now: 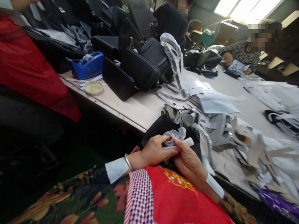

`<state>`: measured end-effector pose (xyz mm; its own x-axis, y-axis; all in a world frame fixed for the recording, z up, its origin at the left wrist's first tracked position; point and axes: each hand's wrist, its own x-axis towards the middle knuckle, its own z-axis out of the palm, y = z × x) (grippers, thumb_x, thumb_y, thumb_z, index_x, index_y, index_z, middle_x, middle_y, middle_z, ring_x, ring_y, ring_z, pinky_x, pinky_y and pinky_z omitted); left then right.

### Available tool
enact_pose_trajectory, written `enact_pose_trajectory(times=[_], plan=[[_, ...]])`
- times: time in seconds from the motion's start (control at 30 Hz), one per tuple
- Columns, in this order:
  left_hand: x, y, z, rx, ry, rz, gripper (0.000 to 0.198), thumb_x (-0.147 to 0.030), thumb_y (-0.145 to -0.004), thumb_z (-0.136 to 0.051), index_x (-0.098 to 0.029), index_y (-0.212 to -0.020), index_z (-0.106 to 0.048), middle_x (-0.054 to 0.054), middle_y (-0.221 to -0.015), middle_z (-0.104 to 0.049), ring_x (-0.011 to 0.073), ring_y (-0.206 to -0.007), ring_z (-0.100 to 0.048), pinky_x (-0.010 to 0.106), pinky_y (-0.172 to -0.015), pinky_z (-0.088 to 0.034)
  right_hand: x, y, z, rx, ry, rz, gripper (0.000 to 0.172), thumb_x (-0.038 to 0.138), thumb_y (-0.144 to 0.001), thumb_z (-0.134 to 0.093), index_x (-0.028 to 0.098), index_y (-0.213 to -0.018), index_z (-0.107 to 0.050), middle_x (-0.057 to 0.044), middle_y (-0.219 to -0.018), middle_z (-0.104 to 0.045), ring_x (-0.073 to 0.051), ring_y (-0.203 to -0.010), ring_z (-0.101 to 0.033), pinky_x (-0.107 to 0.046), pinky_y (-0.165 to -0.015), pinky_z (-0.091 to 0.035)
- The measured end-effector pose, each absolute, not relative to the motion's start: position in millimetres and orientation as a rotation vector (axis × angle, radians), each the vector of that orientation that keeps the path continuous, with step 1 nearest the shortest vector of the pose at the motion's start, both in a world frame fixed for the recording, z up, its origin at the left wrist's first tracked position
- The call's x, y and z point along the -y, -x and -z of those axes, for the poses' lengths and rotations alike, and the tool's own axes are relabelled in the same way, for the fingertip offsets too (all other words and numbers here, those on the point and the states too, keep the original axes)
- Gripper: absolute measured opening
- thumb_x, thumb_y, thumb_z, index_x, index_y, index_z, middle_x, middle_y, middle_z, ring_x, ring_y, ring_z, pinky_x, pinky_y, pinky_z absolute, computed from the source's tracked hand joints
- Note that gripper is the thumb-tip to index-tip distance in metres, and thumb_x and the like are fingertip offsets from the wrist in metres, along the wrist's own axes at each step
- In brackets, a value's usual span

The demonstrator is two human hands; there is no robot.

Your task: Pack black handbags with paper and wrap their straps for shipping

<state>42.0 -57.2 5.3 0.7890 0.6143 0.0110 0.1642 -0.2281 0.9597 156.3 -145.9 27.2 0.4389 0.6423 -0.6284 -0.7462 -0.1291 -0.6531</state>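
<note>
Close to my body, my left hand (154, 150) and my right hand (189, 158) meet with closed fingers around a coiled strip of clear plastic (172, 136). A smooth white rolled end (188, 142) sticks out to the right between them; whether it belongs to the same piece I cannot tell. Directly behind my hands, a black handbag (158, 125) stands at the table edge, partly covered by them. Its handles (184, 115) are wrapped in clear plastic.
Black bags (142, 68) crowd the table's back left, near a blue tape dispenser (87, 65) and a round shallow dish (93, 88). White sheets (217, 99), a tape dispenser (220, 132) and paper scraps (252, 152) lie to the right. A person (243, 53) works across the table; a red apron (30, 65) is at left.
</note>
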Motion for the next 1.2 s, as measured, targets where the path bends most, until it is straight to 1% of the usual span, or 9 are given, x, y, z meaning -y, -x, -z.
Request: enact_pose_trajectory(times=[0.17,0.33,0.4,0.47,0.57,0.63,0.8,1.03,1.2], plan=[[56.1,-45.2,-0.5,-0.58,-1.801,-0.375,0.037,-0.052,-0.082,-0.073,-0.017,-0.092,-0.077,0.003,-0.085,-0.064,0.0161,-0.078,-0.061,0.025,-0.07,-0.048,146.8,-152.6,-29.3,-0.12,1.188,-1.209,0.019,0.026,-0.076,-0.08,0.018,-0.091,-0.073,-0.003,-0.094,-0.075,-0.018,-0.09,-0.069,-0.029,-0.091,-0.057],[54.2,-46.4,0.2,-0.646,-1.817,-0.298,0.05,-0.063,-0.084,-0.065,-0.014,-0.076,-0.072,0.002,-0.077,-0.058,0.0138,-0.068,-0.054,0.025,-0.058,-0.039,163.5,-176.2,-29.6,0.07,1.235,-1.333,0.036,0.048,-0.076,-0.08,0.02,-0.098,-0.073,-0.005,-0.098,-0.075,-0.024,-0.098,-0.069,-0.038,-0.091,-0.056],[53.5,-46.1,-0.3,-0.674,-1.858,-0.28,0.05,-0.063,-0.083,-0.066,-0.014,-0.076,-0.072,0.003,-0.077,-0.058,0.0145,-0.068,-0.053,0.026,-0.059,-0.038,174.8,-199.9,-32.8,0.172,1.422,-1.337,0.044,0.056,-0.078,-0.077,0.019,-0.102,-0.072,-0.008,-0.102,-0.075,-0.025,-0.098,-0.068,-0.038,-0.085,-0.056],[53.0,-45.7,-0.5,-0.678,-1.894,-0.272,0.052,-0.065,-0.083,-0.065,-0.013,-0.076,-0.072,0.004,-0.078,-0.058,0.015,-0.068,-0.053,0.027,-0.059,-0.038,183.1,-224.7,-41.7,0.341,1.756,-1.086,0.046,0.058,-0.08,-0.073,0.019,-0.104,-0.072,-0.009,-0.102,-0.073,-0.025,-0.095,-0.067,-0.036,-0.08,-0.054],[53.5,-46.4,0.1,-0.66,-1.926,-0.25,0.057,-0.069,-0.083,-0.061,-0.014,-0.078,-0.073,0.004,-0.079,-0.057,0.0152,-0.068,-0.053,0.027,-0.059,-0.039,180.1,-245.4,-65.3,0.901,2.053,-0.335,0.033,0.047,-0.087,-0.07,0.022,-0.109,-0.072,-0.008,-0.106,-0.069,-0.023,-0.093,-0.064,-0.037,-0.082,-0.051],[55.0,-47.8,1.3,-0.654,-1.946,-0.245,0.055,-0.068,-0.084,-0.062,-0.014,-0.08,-0.074,0.004,-0.08,-0.058,0.0163,-0.071,-0.055,0.027,-0.061,-0.041,166.7,-243.2,-81.0,1.459,1.937,-0.134,0.02,0.033,-0.092,-0.064,0.024,-0.109,-0.073,-0.008,-0.11,-0.066,-0.022,-0.096,-0.062,-0.037,-0.086,-0.049],[59.2,-50.0,5.8,-0.614,-1.945,-0.327,0.037,-0.051,-0.086,-0.067,-0.015,-0.09,-0.076,0.005,-0.084,-0.065,0.0183,-0.076,-0.061,0.029,-0.069,-0.047,121.8,-215.1,-88.8,2.434,1.735,-0.256,0.014,0.017,-0.091,-0.062,0.022,-0.095,-0.075,-0.008,-0.097,-0.063,-0.021,-0.086,-0.052,-0.036,-0.075,-0.04],[53.5,-47.5,12.3,-0.476,-1.777,-0.36,0.023,-0.037,-0.085,-0.07,-0.015,-0.092,-0.076,0.003,-0.088,-0.073,0.0182,-0.082,-0.067,0.027,-0.074,-0.051,104.4,-207.7,-80.4,2.718,1.52,-0.267,0.006,0.018,-0.088,-0.068,0.018,-0.082,-0.068,-0.006,-0.091,-0.061,-0.021,-0.085,-0.047,-0.037,-0.077,-0.033],[53.5,-49.0,17.6,-0.425,-1.702,-0.359,0.019,-0.031,-0.083,-0.07,-0.013,-0.086,-0.073,0.003,-0.086,-0.073,0.0177,-0.079,-0.066,0.026,-0.068,-0.052,112.5,-201.0,-78.0,2.775,1.356,-0.251,0.014,0.02,-0.095,-0.058,0.018,-0.083,-0.065,-0.007,-0.096,-0.063,-0.022,-0.089,-0.049,-0.039,-0.082,-0.035]])
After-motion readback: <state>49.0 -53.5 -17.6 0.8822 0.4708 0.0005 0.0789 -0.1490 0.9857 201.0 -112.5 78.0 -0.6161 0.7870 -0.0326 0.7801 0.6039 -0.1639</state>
